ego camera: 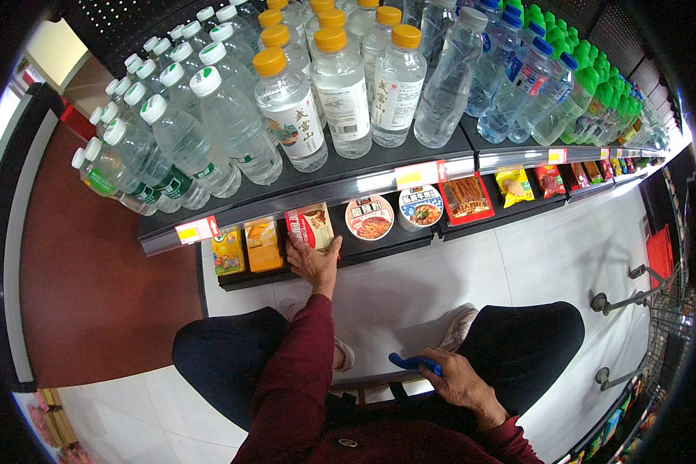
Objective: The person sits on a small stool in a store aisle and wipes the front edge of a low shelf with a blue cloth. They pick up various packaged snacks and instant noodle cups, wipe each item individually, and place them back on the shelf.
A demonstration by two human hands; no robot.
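Note:
My left hand [314, 262] reaches to the lower shelf and grips the front of a red and cream food package [319, 222], fingers on its left side and thumb on its right. Left of it stand an orange package [263, 246] and a yellow package [228, 255]. To its right are a pink-lidded instant noodle bowl [369, 218] and a blue and white one [420, 207]. My right hand [461, 383] is low, near my right knee, closed around a blue item [409, 362], perhaps a folded cloth; most of it is hidden in the fist.
Rows of plastic water bottles [342, 87] crowd the upper shelf [325, 180], which overhangs the lower shelf [383, 249]. Snack packets [514, 187] continue to the right. Wheeled wire carts [670, 313] stand on the white tiled floor [557, 261] at right. A brown panel [116, 290] lies left.

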